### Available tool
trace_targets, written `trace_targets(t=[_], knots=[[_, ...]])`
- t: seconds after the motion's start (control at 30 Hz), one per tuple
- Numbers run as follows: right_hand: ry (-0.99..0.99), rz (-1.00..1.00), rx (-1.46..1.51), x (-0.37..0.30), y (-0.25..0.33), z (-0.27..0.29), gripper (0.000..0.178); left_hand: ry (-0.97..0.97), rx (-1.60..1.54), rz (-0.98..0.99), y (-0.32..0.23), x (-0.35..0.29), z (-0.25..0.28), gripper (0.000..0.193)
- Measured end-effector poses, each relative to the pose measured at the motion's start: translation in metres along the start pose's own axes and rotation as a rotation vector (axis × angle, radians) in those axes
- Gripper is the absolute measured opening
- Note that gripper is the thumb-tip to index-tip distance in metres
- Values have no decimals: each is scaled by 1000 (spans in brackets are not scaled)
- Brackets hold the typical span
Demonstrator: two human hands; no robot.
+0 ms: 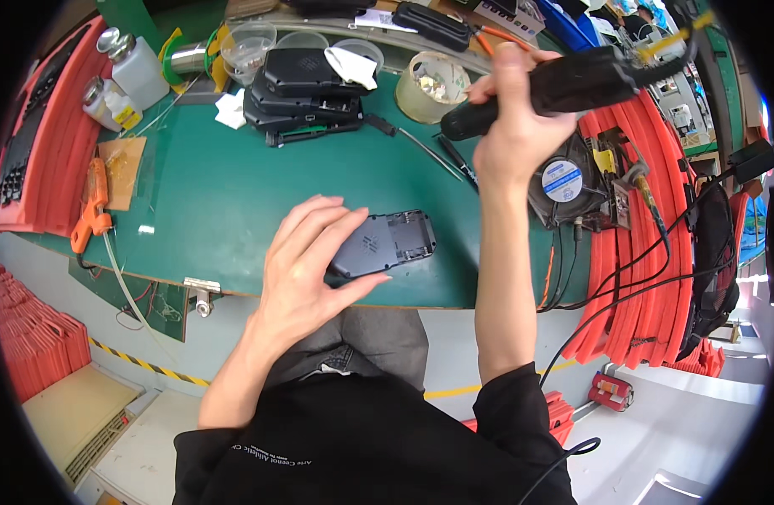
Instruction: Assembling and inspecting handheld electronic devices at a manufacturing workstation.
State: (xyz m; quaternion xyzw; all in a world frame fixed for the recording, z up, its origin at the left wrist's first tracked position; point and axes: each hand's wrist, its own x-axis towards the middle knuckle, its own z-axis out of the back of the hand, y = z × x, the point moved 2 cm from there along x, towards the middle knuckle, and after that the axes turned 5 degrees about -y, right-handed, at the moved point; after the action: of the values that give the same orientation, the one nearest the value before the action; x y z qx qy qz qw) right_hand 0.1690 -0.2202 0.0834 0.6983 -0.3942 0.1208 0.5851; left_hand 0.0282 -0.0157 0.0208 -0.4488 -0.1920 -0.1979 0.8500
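Casing (368,250) looks assembled, battery bay (413,236) uncovered; left hand (307,252) half-curled round casing, right hand (521,126) gripping screwdriver (576,82); screwing perhaps unfinished.

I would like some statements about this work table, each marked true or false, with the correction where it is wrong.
1. The left hand holds the dark device. True.
2. The tool touches the device. False: the tool is apart from it, in the right hand.
3. The orange glue gun lies right of the device. False: the glue gun lies left of it.
4. A white scrap lies on the stack. True.
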Motion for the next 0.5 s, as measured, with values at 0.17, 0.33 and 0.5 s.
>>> trace_targets(t=[0.17,0.33,0.5], knots=[[-139,18,-114,1,3,1,36,-63,-101,15,4,-2,6,57],[-235,22,-177,20,-3,24,38,-24,-140,41,7,-1,8,53],[-133,-58,-143,15,-12,29,39,-14,-115,48,9,-5,9,53]])
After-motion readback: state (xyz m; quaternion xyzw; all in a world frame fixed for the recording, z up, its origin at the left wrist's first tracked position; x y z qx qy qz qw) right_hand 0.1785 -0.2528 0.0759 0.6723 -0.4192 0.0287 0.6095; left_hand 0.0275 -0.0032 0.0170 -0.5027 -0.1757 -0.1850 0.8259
